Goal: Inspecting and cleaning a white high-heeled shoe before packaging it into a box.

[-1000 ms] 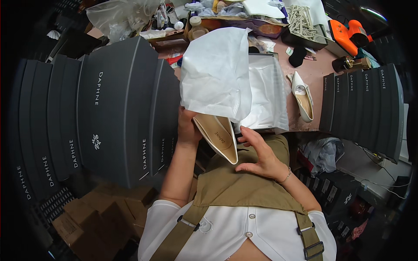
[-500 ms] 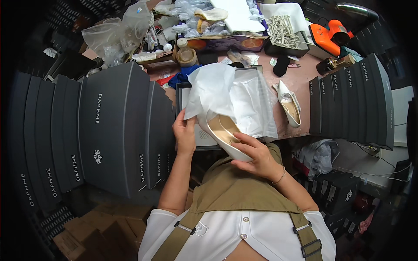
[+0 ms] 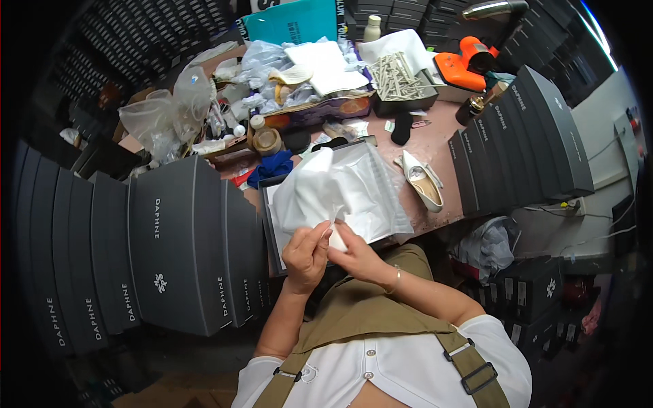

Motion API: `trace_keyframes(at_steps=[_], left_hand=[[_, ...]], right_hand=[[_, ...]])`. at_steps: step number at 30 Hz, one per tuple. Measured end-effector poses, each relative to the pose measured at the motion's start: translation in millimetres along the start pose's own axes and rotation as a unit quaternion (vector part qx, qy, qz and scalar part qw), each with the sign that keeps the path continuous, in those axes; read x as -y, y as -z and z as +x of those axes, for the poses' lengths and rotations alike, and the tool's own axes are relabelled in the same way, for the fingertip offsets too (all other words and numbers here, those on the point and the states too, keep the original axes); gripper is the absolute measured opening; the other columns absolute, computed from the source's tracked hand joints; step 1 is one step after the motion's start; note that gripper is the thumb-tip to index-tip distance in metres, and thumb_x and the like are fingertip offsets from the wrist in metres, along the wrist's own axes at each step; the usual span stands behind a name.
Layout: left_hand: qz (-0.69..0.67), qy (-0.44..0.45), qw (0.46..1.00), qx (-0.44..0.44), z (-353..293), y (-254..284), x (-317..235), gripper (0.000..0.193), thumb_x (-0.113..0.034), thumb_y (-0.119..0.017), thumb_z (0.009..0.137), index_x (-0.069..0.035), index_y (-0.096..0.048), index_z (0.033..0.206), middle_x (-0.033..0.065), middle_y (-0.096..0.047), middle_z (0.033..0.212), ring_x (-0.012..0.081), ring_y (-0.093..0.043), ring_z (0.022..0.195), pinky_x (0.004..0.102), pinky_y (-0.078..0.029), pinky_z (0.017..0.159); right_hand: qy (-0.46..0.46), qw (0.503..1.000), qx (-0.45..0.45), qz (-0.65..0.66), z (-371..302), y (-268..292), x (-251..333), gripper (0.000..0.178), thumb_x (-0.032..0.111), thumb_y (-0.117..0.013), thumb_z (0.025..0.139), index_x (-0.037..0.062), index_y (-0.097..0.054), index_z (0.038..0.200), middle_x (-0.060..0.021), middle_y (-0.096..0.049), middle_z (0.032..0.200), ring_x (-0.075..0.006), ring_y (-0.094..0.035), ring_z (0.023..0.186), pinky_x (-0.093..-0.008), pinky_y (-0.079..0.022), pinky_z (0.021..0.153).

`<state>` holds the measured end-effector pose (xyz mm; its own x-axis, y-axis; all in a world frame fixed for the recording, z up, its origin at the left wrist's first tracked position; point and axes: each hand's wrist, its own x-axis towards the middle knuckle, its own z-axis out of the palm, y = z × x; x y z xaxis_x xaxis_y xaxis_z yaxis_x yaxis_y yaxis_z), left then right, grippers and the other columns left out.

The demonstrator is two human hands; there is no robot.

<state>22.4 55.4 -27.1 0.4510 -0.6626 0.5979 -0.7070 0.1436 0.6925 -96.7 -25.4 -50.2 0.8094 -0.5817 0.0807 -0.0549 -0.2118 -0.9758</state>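
White tissue paper (image 3: 303, 194) is draped over a shoe above an open shoe box (image 3: 271, 248) at the table's near edge. My left hand (image 3: 306, 260) is closed, pinching the paper's near edge between thumb and fingers. Close beside it, my right hand (image 3: 362, 260) grips the white shoe (image 3: 338, 241), of which only a small end shows; the paper and my fingers hide the rest. More white paper lines the box's right side. A second white shoe (image 3: 423, 183), pointed with a beige insole, lies on the pink table to the right of the box.
Stacks of dark grey shoe boxes (image 3: 180, 245) rise on the left, with another stack (image 3: 520, 146) at right. Behind stand a carton heaped with paper (image 3: 320, 75), a box of pale sticks (image 3: 401, 78), an orange tool (image 3: 462, 68) and a bottle (image 3: 266, 136). Blue cloth (image 3: 272, 167) lies left of the box.
The paper has come down over the shoe, whose beige inside showed before. Both hands have drawn together at its near end. The view has shifted, bringing more of the table's far side in.
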Motion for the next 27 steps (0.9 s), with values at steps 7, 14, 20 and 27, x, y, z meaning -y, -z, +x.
trace_keyframes(at_steps=[7, 14, 20, 27], left_hand=[[-0.036, -0.063, 0.997, 0.017, -7, 5, -6, 0.015, -0.004, -0.067, 0.081, -0.003, -0.070, 0.096, 0.0071, -0.056, 0.069, 0.0186, -0.053, 0.054, 0.0281, -0.042, 0.049], [-0.136, -0.119, 0.973, 0.141, -39, -29, -35, 0.024, -0.002, -0.069, 0.074, -0.001, -0.068, 0.098, 0.0058, -0.060, 0.071, 0.0188, -0.056, 0.054, 0.0280, -0.044, 0.049], [-0.226, 0.153, 0.962, 0.006, -71, -11, -16, 0.091, -0.060, -0.071, 0.073, 0.000, -0.040, 0.134, 0.0124, -0.052, 0.118, 0.0234, -0.053, 0.107, 0.0379, -0.042, 0.092], [-0.471, 0.478, 0.730, -0.132, -29, -23, 41, 0.062, -0.027, -0.062, 0.088, 0.001, -0.033, 0.136, 0.0162, -0.050, 0.125, 0.0270, -0.054, 0.110, 0.0400, -0.046, 0.094]], right_hand=[[-0.091, 0.851, -0.019, 0.516, 20, 25, -9, 0.049, 0.026, -0.054, 0.091, 0.0024, -0.045, 0.132, -0.0126, -0.054, 0.127, -0.0288, -0.051, 0.118, -0.0416, -0.038, 0.103], [0.152, 0.983, -0.011, -0.104, 4, 20, -61, 0.050, 0.019, -0.058, 0.085, 0.0031, -0.046, 0.131, -0.0184, -0.044, 0.136, -0.0334, -0.039, 0.128, -0.0439, -0.028, 0.108], [0.131, 0.986, -0.005, -0.107, -4, 27, -47, 0.049, 0.018, -0.058, 0.085, 0.0024, -0.047, 0.130, -0.0180, -0.046, 0.134, -0.0337, -0.042, 0.125, -0.0438, -0.031, 0.106], [0.199, 0.954, 0.086, -0.208, -15, 35, -18, 0.047, 0.016, -0.058, 0.085, 0.0016, -0.048, 0.128, -0.0175, -0.048, 0.132, -0.0340, -0.046, 0.121, -0.0436, -0.034, 0.104]])
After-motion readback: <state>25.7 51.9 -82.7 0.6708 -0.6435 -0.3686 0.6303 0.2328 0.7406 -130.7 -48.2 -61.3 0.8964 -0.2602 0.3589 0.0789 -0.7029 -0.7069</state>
